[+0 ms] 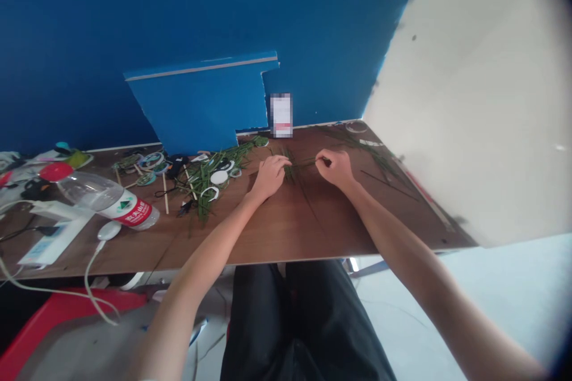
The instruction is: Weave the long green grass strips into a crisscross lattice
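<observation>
Narrow green grass-like strips [304, 162] stretch between my two hands above the brown table, and several of them cross close to my left fingertips. My left hand [270, 176] is closed, its fingertips pressed together at the crossing strips. To the right, my right hand [335, 168] pinches the other end of a strip between thumb and curled fingers. Long thin strips trail from the crossing toward the table's front. Fine detail of the crossing is too small to tell.
Left of my hands lies a heap of green strips [208, 181] with white discs and wooden sticks. Farther left are a plastic bottle [111, 199], a power strip [58, 241] and cables. More strips [379, 158] lie right. A blue board [205, 104] leans on the back wall.
</observation>
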A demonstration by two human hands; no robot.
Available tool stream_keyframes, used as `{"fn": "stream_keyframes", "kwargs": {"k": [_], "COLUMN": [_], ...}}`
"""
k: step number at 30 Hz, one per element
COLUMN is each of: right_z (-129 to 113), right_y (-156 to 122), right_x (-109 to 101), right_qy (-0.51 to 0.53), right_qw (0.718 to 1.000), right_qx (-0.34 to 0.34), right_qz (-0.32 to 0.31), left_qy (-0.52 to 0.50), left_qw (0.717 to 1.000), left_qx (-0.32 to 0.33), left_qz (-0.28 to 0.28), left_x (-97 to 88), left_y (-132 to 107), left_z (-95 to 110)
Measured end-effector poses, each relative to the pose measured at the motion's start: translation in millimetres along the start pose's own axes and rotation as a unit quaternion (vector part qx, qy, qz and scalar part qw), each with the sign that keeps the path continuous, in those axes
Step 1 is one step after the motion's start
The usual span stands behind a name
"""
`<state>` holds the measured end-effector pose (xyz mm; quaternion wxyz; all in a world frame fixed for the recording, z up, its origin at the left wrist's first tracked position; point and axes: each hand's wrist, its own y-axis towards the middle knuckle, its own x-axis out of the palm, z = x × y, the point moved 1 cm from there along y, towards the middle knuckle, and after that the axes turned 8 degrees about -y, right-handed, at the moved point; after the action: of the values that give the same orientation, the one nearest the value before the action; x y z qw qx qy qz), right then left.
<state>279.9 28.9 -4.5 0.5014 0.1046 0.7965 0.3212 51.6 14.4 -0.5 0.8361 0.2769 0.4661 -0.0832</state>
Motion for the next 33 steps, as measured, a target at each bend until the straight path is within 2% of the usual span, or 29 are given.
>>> {"fn": "stream_keyframes", "kwargs": {"k": [5, 8, 13, 20, 27, 30, 33], "right_z": [0.6, 3.4, 10.1, 12.1, 13.6, 15.9, 18.2], "right_y": [0.4, 1.0, 2.6, 4.2, 4.9, 4.8, 4.6], "right_x": [-0.1, 0.1, 0.3, -0.9, -1.7, -0.5, 1.1], "right_qy": [-0.018, -0.025, -0.039, -0.041, -0.004, 0.002, 0.017], "right_qw": [0.999, 0.996, 0.993, 0.991, 0.980, 0.978, 0.978], "right_qx": [0.031, 0.063, 0.098, 0.109, 0.107, 0.115, 0.123], "right_qz": [0.029, 0.052, 0.056, 0.068, 0.167, 0.174, 0.170], "left_qy": [-0.006, 0.028, 0.108, 0.133, 0.112, 0.115, 0.078], "left_qw": [1.000, 0.999, 0.992, 0.989, 0.987, 0.984, 0.990], "left_qx": [0.003, 0.016, 0.037, 0.010, 0.007, 0.038, 0.015], "left_qz": [-0.013, -0.035, -0.053, -0.057, -0.119, -0.130, -0.115], "left_x": [6.5, 19.6, 38.2, 43.6, 49.2, 53.1, 52.9], "left_y": [14.5, 29.2, 47.9, 46.7, 43.8, 42.9, 43.0], "left_z": [3.9, 15.2, 33.1, 40.7, 39.2, 35.6, 32.1]}}
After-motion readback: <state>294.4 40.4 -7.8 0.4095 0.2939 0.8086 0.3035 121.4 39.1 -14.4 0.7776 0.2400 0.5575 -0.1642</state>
